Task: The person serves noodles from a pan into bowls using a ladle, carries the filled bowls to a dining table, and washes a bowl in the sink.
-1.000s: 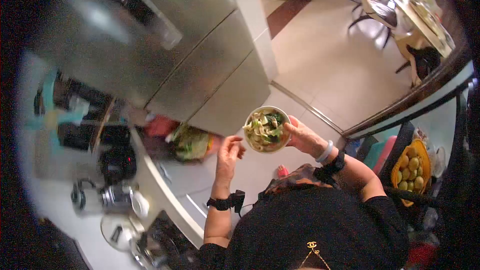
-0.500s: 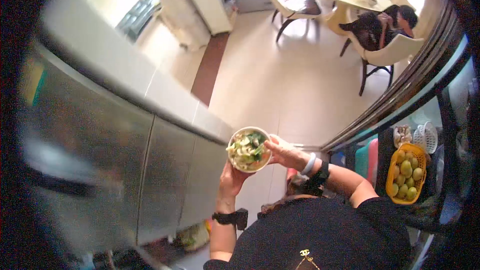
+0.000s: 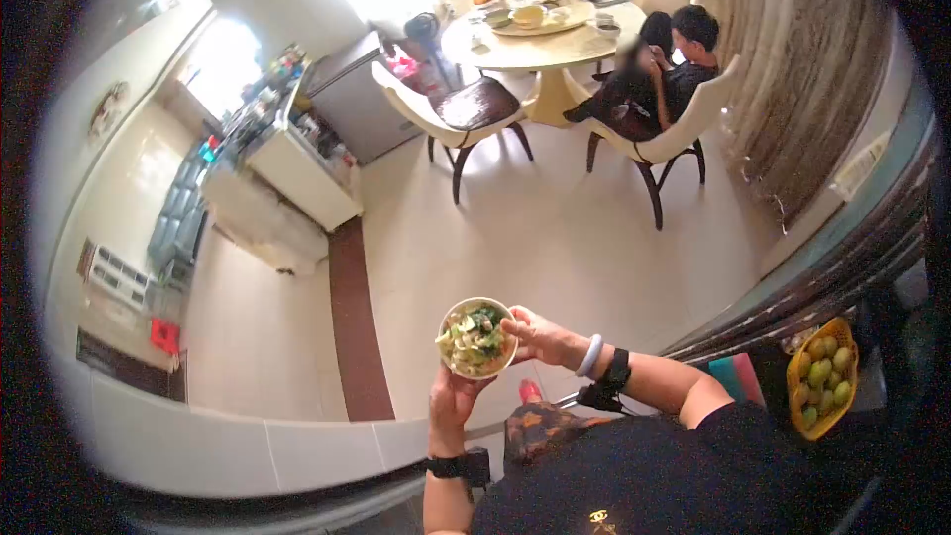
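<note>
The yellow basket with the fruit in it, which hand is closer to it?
The right. The right hand, at the right side of the bowl, is nearer the yellow basket, off to the person's right. The left hand, under the bowl's near side, is farther away.

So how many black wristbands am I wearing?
2. Left wristband: just behind your left hand, at the bowl. Right wristband: behind the pale bangle.

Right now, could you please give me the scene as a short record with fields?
left hand: supports bowl; fingers partly hidden
right hand: holds bowl at rim
bowl contents: leafy greens, pale pieces
right side: yellow basket of greenish fruit
ahead: round table bearing dishes
seated nearby: person in dark top
</note>
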`<state>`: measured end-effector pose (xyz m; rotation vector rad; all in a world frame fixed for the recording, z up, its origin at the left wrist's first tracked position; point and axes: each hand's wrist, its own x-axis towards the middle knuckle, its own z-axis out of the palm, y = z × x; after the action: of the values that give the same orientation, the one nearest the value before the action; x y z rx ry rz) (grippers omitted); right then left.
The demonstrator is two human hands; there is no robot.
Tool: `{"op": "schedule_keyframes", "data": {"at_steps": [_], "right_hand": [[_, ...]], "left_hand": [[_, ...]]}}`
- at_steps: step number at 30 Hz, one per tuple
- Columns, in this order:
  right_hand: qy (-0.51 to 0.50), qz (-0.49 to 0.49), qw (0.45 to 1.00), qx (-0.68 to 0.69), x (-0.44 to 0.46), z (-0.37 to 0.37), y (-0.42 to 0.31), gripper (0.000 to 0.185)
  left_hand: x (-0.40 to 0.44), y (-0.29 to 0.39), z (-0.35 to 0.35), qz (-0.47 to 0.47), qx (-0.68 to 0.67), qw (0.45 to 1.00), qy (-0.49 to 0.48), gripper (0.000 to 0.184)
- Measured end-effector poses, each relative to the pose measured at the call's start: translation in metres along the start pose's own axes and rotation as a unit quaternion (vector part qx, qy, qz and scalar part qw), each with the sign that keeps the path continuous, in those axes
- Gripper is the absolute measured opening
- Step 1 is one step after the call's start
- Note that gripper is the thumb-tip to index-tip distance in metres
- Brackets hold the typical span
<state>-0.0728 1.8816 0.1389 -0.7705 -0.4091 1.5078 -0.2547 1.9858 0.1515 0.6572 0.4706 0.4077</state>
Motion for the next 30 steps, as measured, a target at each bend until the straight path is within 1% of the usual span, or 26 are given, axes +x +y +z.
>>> {"op": "schedule_keyframes", "data": {"at_steps": [3,4,6,7,8,10,13,17,19,21,25,26,27,29,30], "right_hand": [[0.031,-0.033,0.999,-0.014,0.017,-0.015,-0.012,0.071],[0.047,-0.049,0.998,-0.005,0.052,-0.025,-0.04,0.072],[0.078,-0.063,0.995,0.013,0.129,-0.03,-0.121,0.072],[0.093,-0.066,0.993,0.019,0.141,-0.033,-0.133,0.071],[0.103,-0.078,0.991,0.028,0.145,-0.043,-0.12,0.069],[0.12,-0.095,0.988,0.035,0.154,-0.059,-0.119,0.068],[0.138,-0.112,0.982,0.06,0.197,-0.086,-0.158,0.067],[0.157,-0.123,0.979,0.053,0.244,-0.136,-0.209,0.067],[0.144,-0.153,0.976,0.051,0.264,-0.163,-0.24,0.067],[0.149,-0.153,0.976,0.047,0.282,-0.188,-0.268,0.069],[0.165,-0.152,0.974,0.015,0.323,-0.24,-0.333,0.069],[0.165,-0.153,0.974,0.019,0.336,-0.251,-0.346,0.069],[0.164,-0.153,0.974,0.022,0.349,-0.264,-0.358,0.069],[0.156,-0.149,0.976,0.019,0.373,-0.294,-0.392,0.069],[0.164,-0.159,0.973,0.023,0.38,-0.302,-0.409,0.069]], "left_hand": [[0.034,0.007,-0.012,0.001,0.041,0.997,-0.057,0.049],[0.082,0.035,-0.014,-0.028,0.028,0.997,-0.063,0.049],[0.183,0.109,0.002,-0.062,0.045,0.993,-0.084,0.05],[0.207,0.119,0.004,-0.077,0.056,0.991,-0.099,0.051],[0.213,0.118,0.005,-0.087,0.06,0.988,-0.116,0.051],[0.23,0.118,0.009,-0.102,0.071,0.984,-0.13,0.049],[0.31,0.137,0.01,-0.131,0.061,0.975,-0.168,0.049],[0.395,0.148,0.032,-0.129,0.089,0.973,-0.168,0.049],[0.443,0.149,0.038,-0.145,0.081,0.97,-0.175,0.049],[0.486,0.149,0.05,-0.135,0.053,0.968,-0.204,0.049],[0.578,0.159,0.074,-0.166,0.066,0.966,-0.185,0.046],[0.595,0.16,0.079,-0.161,0.037,0.971,-0.175,0.052],[0.616,0.161,0.085,-0.161,0.038,0.972,-0.165,0.052],[0.666,0.164,0.096,-0.157,0.052,0.972,-0.166,0.046],[0.691,0.165,0.097,-0.168,0.045,0.968,-0.181,0.046]]}}
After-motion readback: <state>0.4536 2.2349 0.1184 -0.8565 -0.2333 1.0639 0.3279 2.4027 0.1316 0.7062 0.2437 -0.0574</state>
